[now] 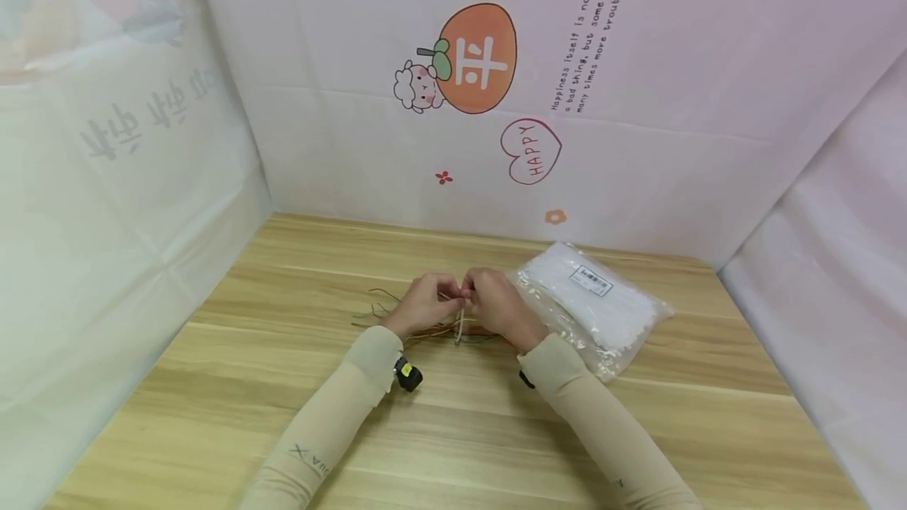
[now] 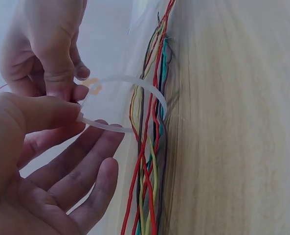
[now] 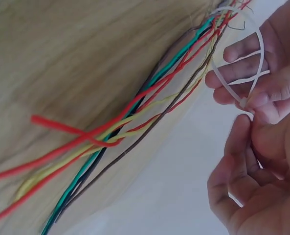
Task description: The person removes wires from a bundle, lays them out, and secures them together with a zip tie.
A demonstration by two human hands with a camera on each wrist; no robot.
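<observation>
A bundle of thin wires (image 2: 147, 147) in red, yellow, green and dark colours lies along the wooden table. A white cable tie (image 2: 115, 129) loops around the bundle as a wide, loose ring. My left hand (image 1: 423, 304) pinches the tie near its head (image 3: 243, 102) between thumb and forefinger, its other fingers spread beneath the loop. Close against it, the thumb and fingers of my right hand (image 1: 498, 307) pinch at the same spot; the tie's tip there is hidden by the fingers.
To the right of my right hand lies a clear plastic bag (image 1: 591, 297) of white cable ties with a barcode label. Loose wire ends (image 1: 375, 312) fan out past my left hand. A printed cloth (image 1: 354, 101) hangs behind the wooden table (image 1: 439, 431).
</observation>
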